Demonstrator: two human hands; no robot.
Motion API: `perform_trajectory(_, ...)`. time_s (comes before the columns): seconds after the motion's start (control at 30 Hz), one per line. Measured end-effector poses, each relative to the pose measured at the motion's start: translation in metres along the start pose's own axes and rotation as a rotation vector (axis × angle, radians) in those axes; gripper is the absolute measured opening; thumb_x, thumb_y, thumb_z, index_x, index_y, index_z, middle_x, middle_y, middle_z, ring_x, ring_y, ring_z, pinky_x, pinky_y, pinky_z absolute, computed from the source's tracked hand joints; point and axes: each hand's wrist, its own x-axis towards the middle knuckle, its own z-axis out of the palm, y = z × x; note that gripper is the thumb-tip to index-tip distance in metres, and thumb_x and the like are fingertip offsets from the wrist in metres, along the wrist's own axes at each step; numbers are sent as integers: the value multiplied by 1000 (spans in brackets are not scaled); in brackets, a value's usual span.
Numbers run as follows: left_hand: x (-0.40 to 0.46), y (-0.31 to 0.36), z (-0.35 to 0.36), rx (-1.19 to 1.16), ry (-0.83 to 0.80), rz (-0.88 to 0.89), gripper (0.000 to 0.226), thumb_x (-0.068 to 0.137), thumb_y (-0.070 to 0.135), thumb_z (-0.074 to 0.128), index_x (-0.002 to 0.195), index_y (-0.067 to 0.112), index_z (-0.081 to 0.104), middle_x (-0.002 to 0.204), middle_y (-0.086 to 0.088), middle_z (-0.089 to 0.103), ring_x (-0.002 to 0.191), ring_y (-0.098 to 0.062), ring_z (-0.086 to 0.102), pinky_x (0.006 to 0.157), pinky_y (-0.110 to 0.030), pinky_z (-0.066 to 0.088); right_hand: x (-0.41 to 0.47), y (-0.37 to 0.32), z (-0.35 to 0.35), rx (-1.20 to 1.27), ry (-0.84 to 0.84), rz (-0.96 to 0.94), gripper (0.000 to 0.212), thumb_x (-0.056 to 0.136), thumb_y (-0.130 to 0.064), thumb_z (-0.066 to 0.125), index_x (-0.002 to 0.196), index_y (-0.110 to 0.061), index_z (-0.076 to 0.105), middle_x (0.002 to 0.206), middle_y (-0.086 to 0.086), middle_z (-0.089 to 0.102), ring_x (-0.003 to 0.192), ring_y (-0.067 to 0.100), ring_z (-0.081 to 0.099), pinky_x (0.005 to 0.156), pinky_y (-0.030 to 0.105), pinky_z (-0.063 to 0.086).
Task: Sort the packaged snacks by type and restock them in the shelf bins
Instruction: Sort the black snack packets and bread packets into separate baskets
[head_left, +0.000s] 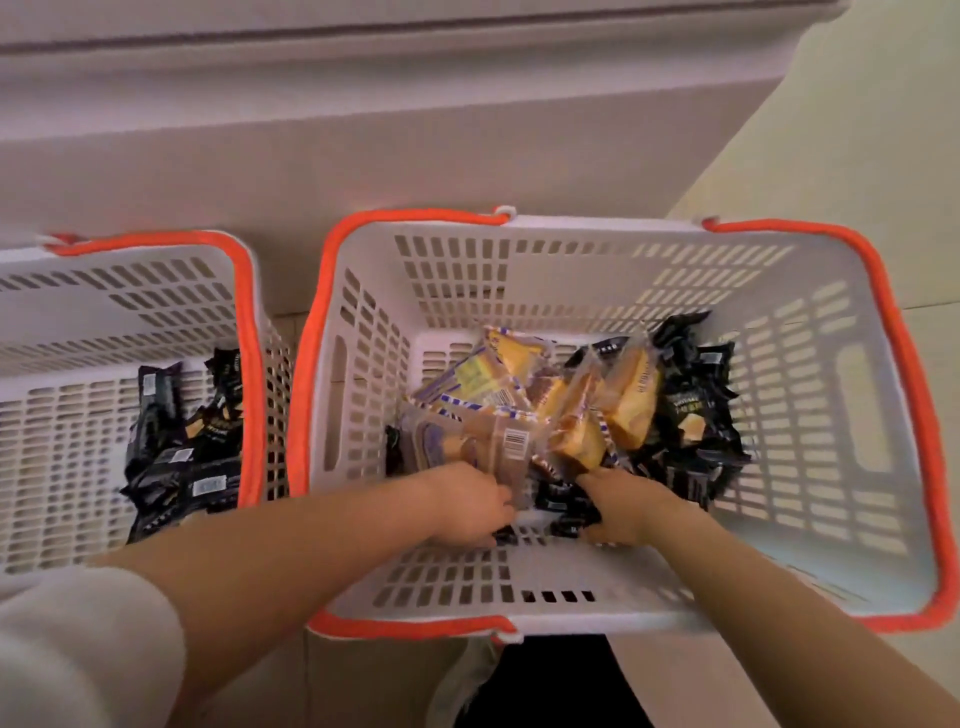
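A large white basket with an orange rim (878, 322) holds mixed snacks: several clear packets of yellow cake (628, 400) piled in the middle and several black packets (693, 415) around them. My left hand (470, 501) is down in the basket, its fingers curled around black packets under the cake pile, next to a barcoded cake packet (511, 449). My right hand (621, 506) grips black packets (563, 512) at the basket floor. A second white basket (244, 312) to the left holds only black packets (179, 452).
Both baskets stand on a pale floor against a white cabinet front (363, 130). A pale wall or panel (857, 130) rises at the right. My sleeve (78, 649) fills the lower left corner.
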Motion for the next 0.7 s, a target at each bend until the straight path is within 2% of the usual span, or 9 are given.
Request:
perform_trajectory(0.07,10,4,3,-108,-79,-89,39,99,29,37,126,4,49,125,-14,50,108,-31,52,84,-42,46,7,4,0,-69,-13,-18,59,83,-46,61,128,-13,41,131,11,49,117,29,48,94,41,45)
perform_trajectory(0.13,21,7,6,-122,-119,-142,38,99,28,37,121,4,56,121,-14,56,106,-31,55,87,-44,48,13,5,-1,-90,-25,-42,59,82,-48,62,125,-13,43,128,10,51,114,28,50,91,40,46)
perform_trajectory(0.2,29,10,7,-106,-137,-158,36,99,26,36,117,4,59,117,-15,58,103,-32,56,82,-43,48,17,8,-3,-72,-47,-55,61,79,-51,63,124,-14,45,125,8,53,110,26,53,90,38,48)
perform_trajectory(0.33,31,8,14,-45,-96,-147,30,97,12,36,122,4,52,114,-15,60,99,-31,59,77,-42,49,20,10,-8,-48,-66,-61,60,80,-55,60,122,-14,47,125,8,52,109,25,52,90,40,48)
perform_trajectory(0.47,32,3,23,-81,-14,-205,30,96,14,37,125,8,45,113,-13,59,97,-30,58,81,-43,50,15,9,-1,89,-136,-39,71,80,-59,58,132,-14,37,135,7,46,118,25,48,94,39,45)
perform_trajectory(0.57,37,5,28,-97,68,-274,26,95,14,38,119,7,47,111,-13,61,94,-31,60,70,-39,45,14,9,1,-83,-42,-66,58,87,-48,57,128,-13,38,125,9,54,110,28,54,85,42,48)
perform_trajectory(0.63,39,5,29,-102,111,-291,28,98,26,37,116,8,47,108,-12,63,91,-30,61,66,-37,41,14,8,-1,-251,65,-107,46,89,-39,55,122,-12,39,114,9,59,100,28,59,74,40,48)
perform_trajectory(0.7,41,4,30,-52,115,-271,41,97,42,34,115,7,46,106,-11,62,91,-29,61,68,-35,40,14,6,-1,-343,133,-132,39,90,-35,52,119,-12,40,109,8,60,95,27,60,68,38,46)
